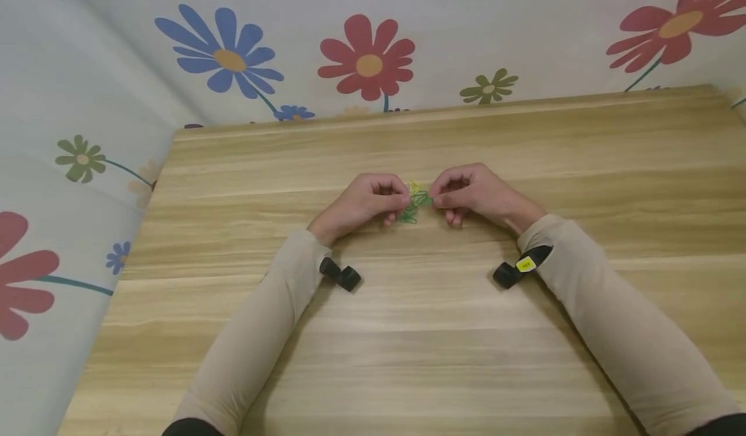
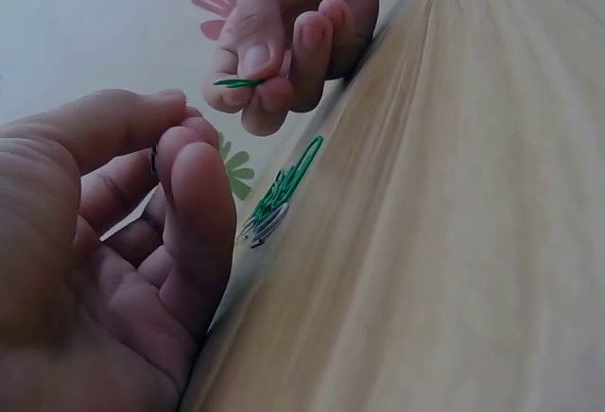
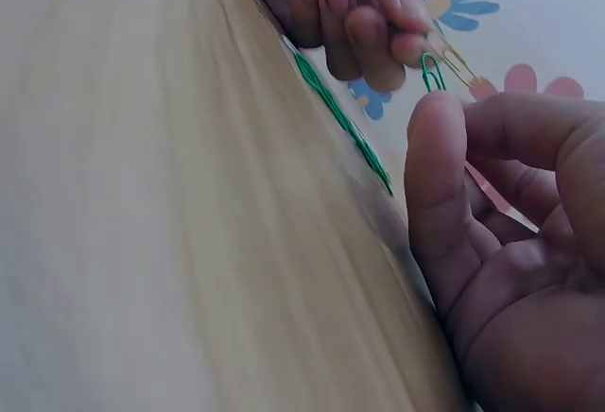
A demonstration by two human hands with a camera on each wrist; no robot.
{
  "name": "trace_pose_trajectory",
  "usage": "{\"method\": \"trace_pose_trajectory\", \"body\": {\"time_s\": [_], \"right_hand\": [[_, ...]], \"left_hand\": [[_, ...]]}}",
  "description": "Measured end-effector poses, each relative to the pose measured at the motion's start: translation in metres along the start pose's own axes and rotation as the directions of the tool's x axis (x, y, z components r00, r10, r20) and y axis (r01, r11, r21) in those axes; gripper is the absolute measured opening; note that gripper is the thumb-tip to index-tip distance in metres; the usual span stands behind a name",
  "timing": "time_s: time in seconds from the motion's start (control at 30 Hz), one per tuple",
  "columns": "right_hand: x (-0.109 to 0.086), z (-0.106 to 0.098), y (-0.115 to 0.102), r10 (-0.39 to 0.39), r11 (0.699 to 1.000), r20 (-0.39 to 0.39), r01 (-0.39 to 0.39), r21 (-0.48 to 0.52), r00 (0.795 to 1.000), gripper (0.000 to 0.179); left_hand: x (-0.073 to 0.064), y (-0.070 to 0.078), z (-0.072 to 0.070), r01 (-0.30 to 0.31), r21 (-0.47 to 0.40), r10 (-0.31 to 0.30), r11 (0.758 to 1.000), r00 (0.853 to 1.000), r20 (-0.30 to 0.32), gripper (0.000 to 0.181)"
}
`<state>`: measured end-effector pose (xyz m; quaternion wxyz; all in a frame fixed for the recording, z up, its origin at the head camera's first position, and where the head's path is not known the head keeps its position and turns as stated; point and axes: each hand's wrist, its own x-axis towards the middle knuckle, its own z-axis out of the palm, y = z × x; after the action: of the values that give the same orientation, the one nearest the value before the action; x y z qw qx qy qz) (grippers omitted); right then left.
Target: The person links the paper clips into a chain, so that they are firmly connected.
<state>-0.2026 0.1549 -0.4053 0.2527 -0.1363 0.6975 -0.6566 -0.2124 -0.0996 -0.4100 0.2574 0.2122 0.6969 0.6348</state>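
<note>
My left hand (image 1: 373,199) pinches a paper clip between thumb and forefinger; only a dark green bit (image 2: 154,159) of it shows between the fingers. In the right wrist view, a yellow paper clip (image 3: 456,59) sticks out beside the left fingertips. Facing it, my right hand (image 1: 480,193) pinches a green paper clip (image 3: 432,72), with its looped end pointing toward the left hand. Under and between both hands, a small pile of green paper clips (image 2: 288,185) lies on the table, some silvery ones at its near end in the left wrist view.
The wood-grain table (image 1: 408,332) extends around both arms. A white wall with painted flowers (image 1: 368,65) stands along its far edge, and another flowered wall borders the left side. Black wrist cameras (image 1: 350,278) jut inward from both sleeves over the table.
</note>
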Motion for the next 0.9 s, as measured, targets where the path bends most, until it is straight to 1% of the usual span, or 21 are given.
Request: {"method": "trace_pose_trajectory", "body": {"time_s": [0.13, 0.23, 0.37, 0.53, 0.7, 0.9], "right_hand": [[0.0012, 0.0059, -0.0003, -0.015, 1.0, -0.021, 0.015, 0.024, 1.0, 0.019], [0.0015, 0.0071, 0.0008, -0.043, 0.998, -0.04, 0.045, 0.044, 0.998, 0.018], [0.0027, 0.007, 0.0027, -0.09, 0.992, -0.034, 0.092, 0.083, 0.995, 0.019], [0.0039, 0.0072, 0.0036, -0.117, 0.986, -0.011, 0.118, 0.115, 0.993, 0.022], [0.0031, 0.0081, 0.0027, -0.11, 0.989, 0.005, 0.109, 0.103, 0.994, 0.028], [0.0016, 0.0071, 0.0027, -0.109, 0.988, 0.002, 0.109, 0.106, 0.994, 0.026]], "left_hand": [[-0.0018, 0.0034, 0.0029, 0.012, 0.078, -0.014, 0.997, 1.0, 0.02, 0.013], [-0.0017, 0.0048, 0.005, 0.029, 0.116, -0.032, 0.993, 0.999, 0.019, 0.014], [-0.0009, 0.0059, 0.0063, 0.054, 0.126, -0.056, 0.991, 0.998, 0.013, 0.015], [-0.0005, 0.005, 0.007, 0.073, 0.141, -0.075, 0.987, 0.997, 0.005, 0.015], [-0.0002, 0.0018, 0.0067, 0.06, 0.157, -0.061, 0.986, 0.998, 0.001, 0.015], [0.0007, 0.0023, 0.0073, 0.034, 0.16, -0.036, 0.987, 0.999, 0.01, 0.015]]}}
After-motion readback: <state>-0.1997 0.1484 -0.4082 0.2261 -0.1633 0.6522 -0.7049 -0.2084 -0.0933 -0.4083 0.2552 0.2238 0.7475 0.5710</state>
